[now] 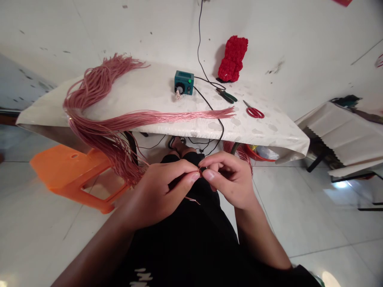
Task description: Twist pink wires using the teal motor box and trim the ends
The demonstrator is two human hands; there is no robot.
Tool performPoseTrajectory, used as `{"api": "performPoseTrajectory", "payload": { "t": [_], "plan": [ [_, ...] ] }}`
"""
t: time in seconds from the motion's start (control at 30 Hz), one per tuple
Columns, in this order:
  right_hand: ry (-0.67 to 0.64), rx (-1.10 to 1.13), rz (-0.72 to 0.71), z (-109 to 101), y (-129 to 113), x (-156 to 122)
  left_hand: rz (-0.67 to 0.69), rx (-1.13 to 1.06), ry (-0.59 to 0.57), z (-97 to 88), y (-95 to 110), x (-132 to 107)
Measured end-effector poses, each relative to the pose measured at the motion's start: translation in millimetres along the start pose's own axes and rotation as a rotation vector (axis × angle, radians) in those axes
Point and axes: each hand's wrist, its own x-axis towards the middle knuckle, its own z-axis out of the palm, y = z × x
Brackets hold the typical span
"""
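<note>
Here, a bare left hand (167, 183) meets a bare right hand (231, 179) above the lap

Right in the centre of the dial, twelve being straight ahead, left thumb and forefinger are clamped on a thin pink strand (199, 170)! The right fingertips curl in just beside them; whether they grip it too, I cannot tell, the spot is that small. A pale, loose cord end (193, 200) pokes out at six o'clock, over the person's black clothing (185, 239).

Out to nine, there's an orange plastic stool (56, 163). Swing to half past two: a round red basin (256, 156) sits beneath the table's edge.

Up at twelve stretches the table (155, 91) itself, under a glossy white cover. A big bundle of thin pink cords (86, 129) hangs over its edge near ten, one straight length running across the front, a looser mass lying further back.

Between one and two, red-handled metal scissors (254, 111); nearer twelve, dark green-handled pliers (226, 95). A shade before twelve stands a small teal box (184, 82) with a green button and black cables. Beyond, at half past twelve, a fluffy bright red bundle (233, 59)! And far off towards three, a second table (347, 131) in cream cloth.
</note>
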Motion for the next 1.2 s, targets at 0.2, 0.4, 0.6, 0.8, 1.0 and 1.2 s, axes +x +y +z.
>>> {"api": "performPoseTrajectory", "payload": {
  "t": [0.2,0.4,0.6,0.8,1.0,1.2],
  "plan": [
    [0.027,-0.035,-0.004,-0.2,-0.6,0.0,-0.016,0.018,-0.009,0.0,-0.9,0.8],
    [0.03,-0.071,-0.011,-0.9,-0.3,-0.9,-0.036,0.014,-0.007,0.2,-0.2,1.1],
    [0.023,-0.079,-0.03,-1.7,0.4,-0.8,-0.023,0.001,0.008,0.4,-0.1,1.3],
    [0.022,0.004,0.012,-3.2,2.0,0.4,-0.03,-0.029,-0.016,0.2,0.6,2.4],
    [-0.127,0.071,0.021,-6.1,7.6,0.9,-0.05,-0.197,-0.082,-6.1,-0.2,2.5],
    [-0.119,0.267,-0.031,5.3,16.2,2.8,-0.095,-0.405,-0.113,-6.1,-7.9,4.2]
  ]
}}
